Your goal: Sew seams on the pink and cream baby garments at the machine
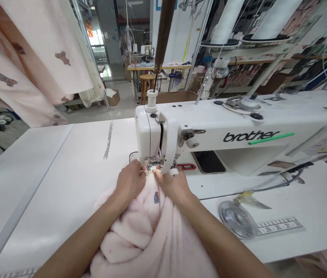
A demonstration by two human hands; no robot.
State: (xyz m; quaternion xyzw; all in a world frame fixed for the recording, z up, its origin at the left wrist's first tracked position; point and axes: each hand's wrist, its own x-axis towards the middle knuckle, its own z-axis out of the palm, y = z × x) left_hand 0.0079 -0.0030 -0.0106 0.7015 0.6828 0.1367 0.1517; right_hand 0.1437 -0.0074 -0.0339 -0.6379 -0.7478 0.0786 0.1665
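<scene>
A pale pink plush fabric (140,239) with small printed figures spills over the table's front edge and runs up to the needle area of a white sewing machine (209,123). My left hand (131,178) pinches the fabric just left of the presser foot (151,164). On the other side, my right hand (175,185) grips the same fabric close to the foot, its fingers partly behind the machine's head. The fabric's edge under the foot is mostly hidden by my fingers.
Behind the needle area lie red-handled thread snips (186,166) and a dark phone (209,161). To the right are a clear plastic disc (237,219), a yellow-handled pointed tool (251,199) and a measuring tape strip (282,227). Pink printed fabric (42,58) hangs at the left.
</scene>
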